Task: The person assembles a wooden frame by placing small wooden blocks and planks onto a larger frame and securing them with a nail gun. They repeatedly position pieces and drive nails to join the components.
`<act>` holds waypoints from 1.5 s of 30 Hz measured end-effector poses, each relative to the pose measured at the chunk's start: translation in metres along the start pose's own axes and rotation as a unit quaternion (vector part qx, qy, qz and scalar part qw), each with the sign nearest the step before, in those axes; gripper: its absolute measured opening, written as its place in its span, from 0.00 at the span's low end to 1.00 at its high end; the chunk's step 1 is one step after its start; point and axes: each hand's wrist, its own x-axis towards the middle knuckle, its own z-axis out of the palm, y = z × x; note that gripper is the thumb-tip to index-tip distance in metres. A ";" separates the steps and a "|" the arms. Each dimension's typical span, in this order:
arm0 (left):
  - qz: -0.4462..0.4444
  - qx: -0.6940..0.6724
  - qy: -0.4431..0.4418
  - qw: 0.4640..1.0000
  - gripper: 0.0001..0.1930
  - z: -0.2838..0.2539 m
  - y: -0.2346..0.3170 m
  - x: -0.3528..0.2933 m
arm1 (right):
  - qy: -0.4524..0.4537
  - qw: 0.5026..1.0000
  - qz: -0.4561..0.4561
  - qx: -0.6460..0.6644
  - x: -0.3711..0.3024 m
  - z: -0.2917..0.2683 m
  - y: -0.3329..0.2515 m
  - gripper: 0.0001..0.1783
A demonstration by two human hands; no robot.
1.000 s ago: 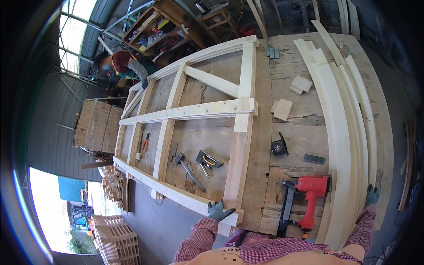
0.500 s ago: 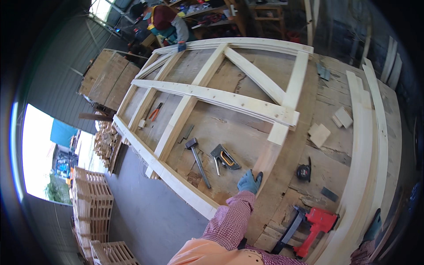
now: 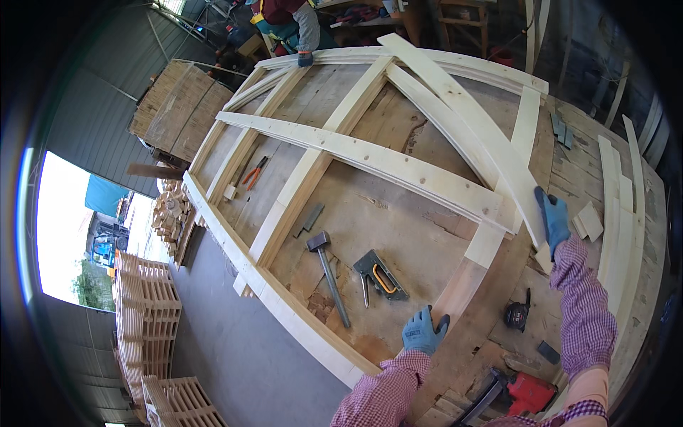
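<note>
A large arched wooden frame (image 3: 356, 153) lies flat on a plank worktable (image 3: 398, 235). My right hand (image 3: 553, 217), in a blue glove, grips the near end of a long curved plank (image 3: 462, 121) that lies slantwise over the frame's right half. My left hand (image 3: 423, 331), also gloved, rests flat with fingers spread on the table beside the frame's near upright (image 3: 469, 274). Just left of that hand lie a hammer (image 3: 327, 274) and a hand stapler (image 3: 380, 274).
Another person (image 3: 284, 21) at the far end has a gloved hand on the frame. A tape measure (image 3: 517, 313), a red nail gun (image 3: 530, 391) and orange pliers (image 3: 252, 171) lie on the table. Curved strips (image 3: 626, 213) line the right edge. Pallets (image 3: 149, 320) stand lower left.
My right hand has risen from the table's right edge and now holds the long curved plank over the frame. My left hand has settled flat by the near upright.
</note>
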 end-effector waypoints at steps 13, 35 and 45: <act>0.004 -0.026 -0.013 1.000 0.30 0.000 -0.004 0.000 | -0.021 0.974 -0.008 -0.223 0.046 0.118 -0.040 0.27; 0.025 -0.021 0.022 0.999 0.28 0.010 -0.008 0.001 | 0.005 0.952 -0.071 -0.299 0.071 0.130 -0.030 0.23; 0.038 -0.030 0.038 0.998 0.29 0.019 -0.008 0.002 | -0.019 0.986 -0.109 -0.126 0.098 0.055 0.013 0.22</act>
